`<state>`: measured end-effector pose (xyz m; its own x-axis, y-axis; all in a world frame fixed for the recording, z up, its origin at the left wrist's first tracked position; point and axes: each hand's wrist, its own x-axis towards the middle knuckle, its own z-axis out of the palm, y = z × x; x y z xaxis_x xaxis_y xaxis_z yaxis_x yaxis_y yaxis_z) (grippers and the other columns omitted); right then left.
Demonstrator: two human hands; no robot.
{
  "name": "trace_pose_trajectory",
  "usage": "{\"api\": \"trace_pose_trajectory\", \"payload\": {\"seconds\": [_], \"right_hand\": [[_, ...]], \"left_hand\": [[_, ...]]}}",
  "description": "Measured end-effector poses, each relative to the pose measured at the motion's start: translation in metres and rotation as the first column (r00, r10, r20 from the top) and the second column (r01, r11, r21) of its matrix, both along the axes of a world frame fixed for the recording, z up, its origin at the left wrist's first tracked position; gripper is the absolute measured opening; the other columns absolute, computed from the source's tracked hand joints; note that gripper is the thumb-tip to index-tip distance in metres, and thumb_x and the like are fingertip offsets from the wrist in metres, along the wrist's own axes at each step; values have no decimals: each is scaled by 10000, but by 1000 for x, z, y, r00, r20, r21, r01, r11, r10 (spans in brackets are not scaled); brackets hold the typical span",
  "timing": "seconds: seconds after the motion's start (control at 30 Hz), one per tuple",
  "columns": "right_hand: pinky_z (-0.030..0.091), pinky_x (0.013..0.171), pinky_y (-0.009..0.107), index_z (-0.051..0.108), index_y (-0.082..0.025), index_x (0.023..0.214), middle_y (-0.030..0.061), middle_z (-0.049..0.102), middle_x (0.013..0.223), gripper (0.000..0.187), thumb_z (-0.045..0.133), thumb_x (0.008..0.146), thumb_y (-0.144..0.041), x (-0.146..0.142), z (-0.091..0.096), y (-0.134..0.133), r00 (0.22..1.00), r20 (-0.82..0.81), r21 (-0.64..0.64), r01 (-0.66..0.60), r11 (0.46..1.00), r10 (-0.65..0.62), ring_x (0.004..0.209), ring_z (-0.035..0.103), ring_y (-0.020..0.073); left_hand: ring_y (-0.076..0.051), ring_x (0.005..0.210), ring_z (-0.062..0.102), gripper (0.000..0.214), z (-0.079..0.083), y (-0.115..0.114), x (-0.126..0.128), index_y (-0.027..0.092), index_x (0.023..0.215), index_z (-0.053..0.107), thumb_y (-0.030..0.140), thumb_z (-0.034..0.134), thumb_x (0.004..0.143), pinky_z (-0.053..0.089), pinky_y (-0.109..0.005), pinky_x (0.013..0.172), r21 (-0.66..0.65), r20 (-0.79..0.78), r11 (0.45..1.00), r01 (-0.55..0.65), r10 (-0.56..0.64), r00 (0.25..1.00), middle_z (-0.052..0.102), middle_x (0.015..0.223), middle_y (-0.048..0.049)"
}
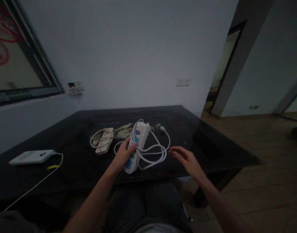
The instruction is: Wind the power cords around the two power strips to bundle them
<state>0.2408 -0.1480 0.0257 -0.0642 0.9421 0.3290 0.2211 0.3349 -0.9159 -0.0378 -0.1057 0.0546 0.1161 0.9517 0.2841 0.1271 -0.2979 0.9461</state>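
Note:
A white power strip (143, 133) with blue socket panels stands tilted over the dark table, my left hand (124, 152) closed around its side. The thumb lies across the front, over part of the white cord. Loose loops of that cord (154, 158) spread to the right of the strip, and its plug (162, 128) lies beyond them. At the right edge of the loops is my right hand (184, 158), fingers stretched out, fingertips beside the cord. Whether they touch it I cannot tell. A second, smaller power strip (104, 145), its cord wrapped around it, lies left of my left hand.
On the left of the dark table (73, 139) lies a white power bank (33, 157) with a cable (39, 183) running off the front edge. A yellow tag (52, 167) is near it. A dark object (205, 144) lies at right. Wall sockets (183, 82) are behind.

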Motion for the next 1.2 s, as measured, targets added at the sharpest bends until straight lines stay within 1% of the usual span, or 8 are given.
{"api": "trace_pose_trajectory", "payload": {"seconds": [0.2,0.4,0.5,0.67,0.77,0.87,1.03,1.2], "right_hand": [[483,928,368,640,-220,1116,75,652,1176,344,629,828,-408,-57,-8,-21,959,-96,-22,-269,963,266,1068,611,221],[439,954,333,666,-198,955,59,682,1084,193,651,831,-345,-93,-4,-31,939,-98,71,-324,943,330,1056,606,201],[487,768,288,654,-179,798,37,687,805,237,582,870,-393,-84,-9,-29,959,-165,4,-233,972,230,806,641,173],[411,529,244,665,-184,820,-28,535,535,271,588,846,-442,-42,-15,-26,970,-235,-30,63,998,-68,518,509,124],[365,466,243,685,-183,809,-9,564,570,292,648,778,-471,-19,-13,-23,943,-220,-33,250,968,-251,502,480,126],[427,525,267,690,-183,760,34,656,689,289,703,706,-467,-2,-7,-19,910,-197,-7,370,929,-364,602,567,173],[473,664,292,693,-188,737,40,686,741,243,721,691,-425,19,-2,-5,928,-87,80,368,926,-362,730,620,207],[449,656,292,677,-174,744,39,671,728,291,627,769,-459,26,-5,16,954,86,135,274,952,-287,714,604,204]], "left_hand": [[-248,1008,624,571,-2,-6,6,157,1106,604,575,630,717,467,-338,887,-8,188,996,-86,86,978,683,1075,-88],[-221,987,632,532,0,-11,7,184,1089,605,563,638,717,484,-288,835,47,200,985,-169,156,967,691,1034,-63],[-227,1001,624,529,0,-10,0,185,1093,595,549,651,714,475,-292,852,85,231,971,-223,199,952,680,1044,-63],[-238,986,607,463,0,-9,-17,181,1037,587,545,608,752,463,-310,870,160,206,918,-362,328,922,661,1019,-57],[-252,1030,594,458,1,-15,-20,180,1074,574,515,607,763,447,-326,916,213,96,916,-339,325,941,656,1053,-60],[-266,1044,594,485,1,-18,-18,175,1107,562,513,600,762,454,-337,910,196,18,931,-308,311,950,656,1077,-70],[-243,937,623,496,-8,-5,-15,156,1087,567,539,581,772,479,-332,810,11,-68,982,-189,189,980,667,1040,-82],[-218,811,632,568,-28,18,-11,135,1007,593,645,459,796,470,-305,705,-172,-306,976,-135,77,949,685,928,-85]]}}
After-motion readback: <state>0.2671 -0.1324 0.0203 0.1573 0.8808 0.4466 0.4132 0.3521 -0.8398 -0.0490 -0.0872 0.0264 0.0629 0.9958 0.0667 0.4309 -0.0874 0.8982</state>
